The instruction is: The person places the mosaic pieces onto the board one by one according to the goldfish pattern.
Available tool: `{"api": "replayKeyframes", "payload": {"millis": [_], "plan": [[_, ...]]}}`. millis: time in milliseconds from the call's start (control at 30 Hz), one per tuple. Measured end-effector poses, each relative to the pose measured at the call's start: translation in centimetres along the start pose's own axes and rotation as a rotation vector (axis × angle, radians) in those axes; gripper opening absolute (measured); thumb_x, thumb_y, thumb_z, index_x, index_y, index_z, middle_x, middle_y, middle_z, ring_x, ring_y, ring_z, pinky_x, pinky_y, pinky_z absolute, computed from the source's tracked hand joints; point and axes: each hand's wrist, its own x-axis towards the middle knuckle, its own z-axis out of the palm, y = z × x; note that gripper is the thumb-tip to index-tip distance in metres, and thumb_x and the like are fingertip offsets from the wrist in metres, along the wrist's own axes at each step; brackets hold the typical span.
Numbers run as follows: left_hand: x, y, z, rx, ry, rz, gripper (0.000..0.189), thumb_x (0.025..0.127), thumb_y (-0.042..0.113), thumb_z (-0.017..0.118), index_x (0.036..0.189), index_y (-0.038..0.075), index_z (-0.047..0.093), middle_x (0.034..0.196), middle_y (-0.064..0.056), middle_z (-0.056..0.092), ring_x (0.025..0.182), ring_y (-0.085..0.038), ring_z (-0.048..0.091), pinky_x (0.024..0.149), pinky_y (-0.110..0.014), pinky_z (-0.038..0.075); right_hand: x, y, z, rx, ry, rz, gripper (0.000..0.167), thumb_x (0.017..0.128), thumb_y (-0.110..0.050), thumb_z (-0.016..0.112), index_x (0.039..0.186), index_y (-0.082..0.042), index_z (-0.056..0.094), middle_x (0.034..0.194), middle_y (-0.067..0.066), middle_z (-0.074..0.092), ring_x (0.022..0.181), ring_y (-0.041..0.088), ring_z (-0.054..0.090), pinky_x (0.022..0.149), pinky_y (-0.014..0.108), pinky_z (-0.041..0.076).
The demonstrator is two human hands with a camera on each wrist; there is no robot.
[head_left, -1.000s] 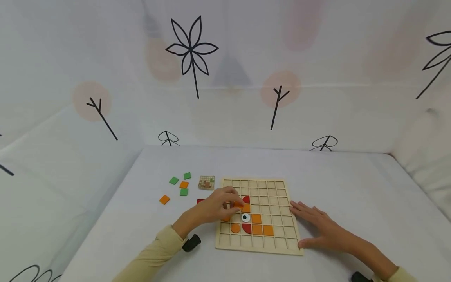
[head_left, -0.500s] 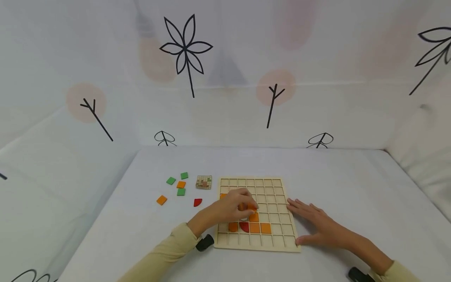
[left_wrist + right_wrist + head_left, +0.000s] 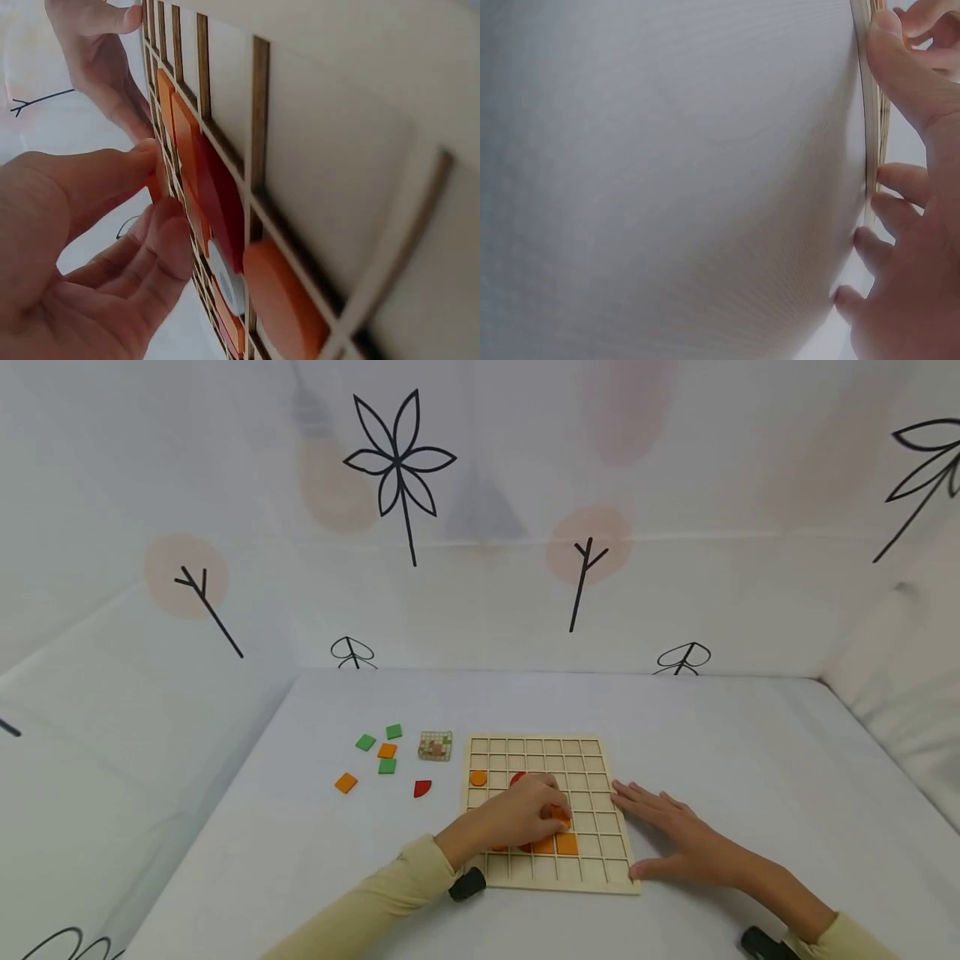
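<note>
My left hand [image 3: 517, 814] reaches over the wooden grid board [image 3: 585, 762], thumb and fingertips pinching an orange square tile [image 3: 559, 816] close over its cells. The left wrist view shows that tile [image 3: 155, 187] on edge between thumb and fingers. Set in the board near it are a red quarter-round piece [image 3: 221, 199], a white disc [image 3: 226, 276] and an orange disc [image 3: 281, 300]. The left hand hides part of this pattern in the head view. My right hand [image 3: 686, 839] rests at the board's right edge, fingers straight and spread, thumb at the near corner.
Left of the board lie several loose tiles, among them a green square [image 3: 387, 766], an orange square [image 3: 346, 783] and a red quarter-round [image 3: 422, 788]. A small patterned grid card [image 3: 435, 746] lies by the board's far left corner. Patterned white cloth hangs behind.
My left hand has moved right across the board with the orange tile pinched, uncovering an orange disc at the left column. The right hand has stayed at the board's edge.
</note>
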Motion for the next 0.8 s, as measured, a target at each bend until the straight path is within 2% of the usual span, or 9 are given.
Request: {"api": "replayKeyframes", "payload": {"millis": [100, 233, 333, 567, 733, 800], "plan": [[0.28, 0.24, 0.24, 0.001, 0.0, -0.026, 0.009, 0.087, 0.019, 0.068, 0.093, 0.013, 0.073, 0.082, 0.007, 0.054, 0.07, -0.002, 0.044, 0.063, -0.011, 0.037, -0.08, 0.04, 0.06, 0.006, 0.002, -0.003, 0.089, 0.071, -0.055, 0.073, 0.145, -0.018, 0.04, 0.152, 0.007, 0.03, 0.14, 0.033, 0.02, 0.104, 0.062, 0.013], [0.6, 0.51, 0.36, 0.0, -0.001, -0.054, 0.009, 0.086, 0.018, 0.071, 0.091, 0.012, 0.074, 0.08, 0.007, 0.055, 0.07, -0.002, 0.044, 0.063, -0.011, 0.037, -0.23, 0.17, 0.17, -0.002, 0.016, -0.022, 0.088, 0.072, -0.054, 0.072, 0.145, -0.018, 0.039, 0.152, 0.007, 0.03, 0.142, 0.025, 0.018, 0.112, 0.04, 0.005], [0.73, 0.59, 0.41, -0.005, -0.001, -0.079, 0.008, 0.085, 0.018, 0.071, 0.09, 0.012, 0.073, 0.079, 0.006, 0.054, 0.07, -0.003, 0.044, 0.063, -0.012, 0.037, -0.25, 0.24, 0.17, -0.019, 0.029, -0.042, 0.087, 0.073, -0.054, 0.071, 0.145, -0.018, 0.039, 0.152, 0.007, 0.03, 0.142, 0.022, 0.018, 0.111, 0.025, 0.0], [0.78, 0.66, 0.49, -0.011, 0.005, -0.101, 0.006, 0.087, 0.019, 0.069, 0.089, 0.013, 0.071, 0.079, 0.009, 0.051, 0.072, -0.004, 0.044, 0.063, -0.012, 0.038, -0.19, 0.06, -0.09, -0.021, 0.027, -0.041, 0.087, 0.074, -0.054, 0.071, 0.145, -0.017, 0.038, 0.152, 0.007, 0.03, 0.142, 0.022, 0.018, 0.11, 0.024, 0.001], [0.67, 0.78, 0.48, -0.012, 0.008, -0.098, 0.005, 0.088, 0.017, 0.068, 0.089, 0.014, 0.071, 0.079, 0.009, 0.051, 0.073, -0.003, 0.045, 0.064, -0.012, 0.038, -0.17, -0.02, -0.09, -0.023, 0.027, -0.049, 0.087, 0.073, -0.054, 0.072, 0.145, -0.016, 0.039, 0.151, 0.01, 0.031, 0.142, 0.021, 0.018, 0.105, 0.014, -0.004], [0.53, 0.83, 0.42, -0.008, 0.014, -0.096, 0.005, 0.089, 0.017, 0.067, 0.089, 0.014, 0.071, 0.08, 0.009, 0.052, 0.073, -0.003, 0.045, 0.064, -0.012, 0.038, -0.18, -0.03, -0.03, -0.026, 0.029, -0.05, 0.088, 0.073, -0.054, 0.072, 0.145, -0.015, 0.039, 0.151, 0.01, 0.031, 0.142, 0.022, 0.019, 0.105, 0.013, -0.003]]}}
